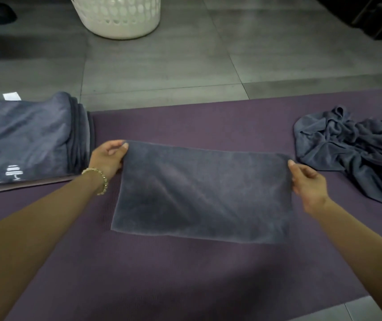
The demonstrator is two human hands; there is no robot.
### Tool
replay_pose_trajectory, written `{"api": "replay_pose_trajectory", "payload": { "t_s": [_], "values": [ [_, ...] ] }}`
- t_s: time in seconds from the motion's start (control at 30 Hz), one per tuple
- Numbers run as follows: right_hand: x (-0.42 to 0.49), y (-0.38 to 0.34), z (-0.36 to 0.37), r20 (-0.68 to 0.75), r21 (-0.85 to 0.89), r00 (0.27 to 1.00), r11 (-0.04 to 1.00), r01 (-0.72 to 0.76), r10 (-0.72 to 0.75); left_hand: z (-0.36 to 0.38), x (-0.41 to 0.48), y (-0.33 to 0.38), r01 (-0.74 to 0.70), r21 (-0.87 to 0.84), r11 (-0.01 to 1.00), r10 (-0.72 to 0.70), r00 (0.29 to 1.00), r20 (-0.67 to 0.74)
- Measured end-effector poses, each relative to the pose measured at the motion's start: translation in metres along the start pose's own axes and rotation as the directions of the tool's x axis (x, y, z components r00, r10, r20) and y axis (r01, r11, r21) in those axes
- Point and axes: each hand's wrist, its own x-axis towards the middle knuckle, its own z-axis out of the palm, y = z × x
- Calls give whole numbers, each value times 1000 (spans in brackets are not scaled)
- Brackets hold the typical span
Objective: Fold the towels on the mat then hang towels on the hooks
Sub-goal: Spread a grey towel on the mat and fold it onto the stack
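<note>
A white plastic basket point(118, 17) with oval holes stood on the grey tiled floor point(162, 72). A black object point(380, 15), unclear in shape, was at the far right corner.

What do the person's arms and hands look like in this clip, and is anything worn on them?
The left forearm and right forearm are bare, with no sleeves in view. Neither the left hand nor the right hand wears a glove. A bracelet of small gold-coloured beads circles the left wrist; the right wrist carries nothing. No rings show on the visible fingers.
</note>
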Motion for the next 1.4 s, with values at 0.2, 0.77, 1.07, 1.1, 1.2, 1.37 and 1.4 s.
{"api": "replay_pose_trajectory", "payload": {
  "t_s": [0.2,0.77,1.07,1.1,1.2,1.37,1.4],
  "values": [
    [1,38,13,41,-334,988,934,-129,151,6,-7,-40,64,438,897,-103,993,65],
    [-37,51,-6,42,-474,996,879,-54,84,-18,-48,-49,162,600,784,-262,961,83],
    [-64,70,-14,-11,-453,999,891,42,-53,-21,-91,-70,-29,474,880,31,1000,2],
    [-64,69,-13,-21,-448,998,893,51,-67,-21,-90,-71,-31,469,882,39,999,-7],
    [-61,74,-15,-11,-488,997,871,58,-73,-24,-86,-77,-53,502,863,66,998,-9],
    [-71,76,-14,-38,-520,997,853,32,-61,-30,-94,-86,32,526,850,11,997,-79],
    [-74,76,-13,-63,-551,992,832,60,-113,-29,-96,-85,38,529,848,10,996,-88]
  ]
}}
